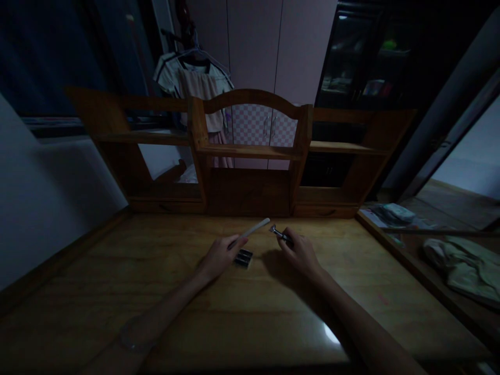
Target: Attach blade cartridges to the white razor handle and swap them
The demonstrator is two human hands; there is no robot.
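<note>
My left hand (pixel 222 256) is closed around a slim pale stick (pixel 255 227), which points up and to the right. I cannot make out whether its far end carries anything. Across from it, my right hand (pixel 301 252) grips a razor (pixel 282 235) by its dark handle, with the shiny head turned toward the stick's tip. A small gap separates the two. On the desktop beside and partly behind my left fingers lies a small case (pixel 244 258) with dark pieces in rows, like razor cartridges.
A wooden shelf unit (pixel 250 151) with small drawers stands along the back of the wooden desk (pixel 219 328). Pale cloth (pixel 461 265) and a plastic-wrapped bundle (pixel 396 213) lie beyond the right edge. Clothes (pixel 201 86) hang behind the shelf, and a white wall (pixel 50 192) borders the left.
</note>
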